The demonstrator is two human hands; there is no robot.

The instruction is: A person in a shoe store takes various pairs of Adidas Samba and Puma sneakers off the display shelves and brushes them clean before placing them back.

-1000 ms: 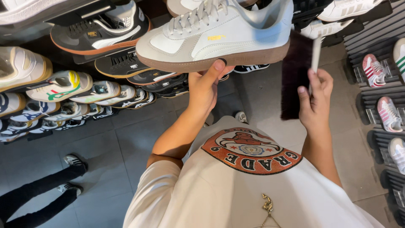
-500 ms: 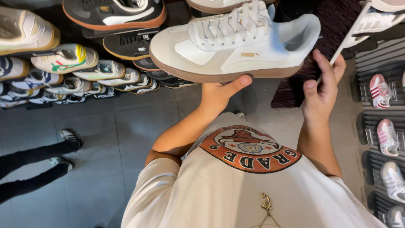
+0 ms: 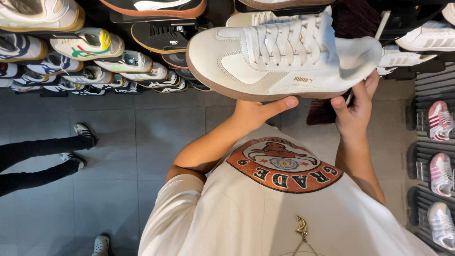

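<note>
Sneaker (image 3: 279,57) shifted left, left hand (image 3: 256,111) beneath sole, right hand (image 3: 353,114) gripping heel

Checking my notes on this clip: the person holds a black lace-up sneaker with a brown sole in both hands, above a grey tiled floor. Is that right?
Not quite: the sneaker is white, not black, as the head view shows. The rest stands: its sole is brown, the left hand and right hand both hold it, and the grey tiled floor lies below.

We raise both forearms ahead of our chest: our left hand (image 3: 258,113) cups upward with its thumb stretched right, our right hand (image 3: 354,114) grips with curled fingers.
</note>
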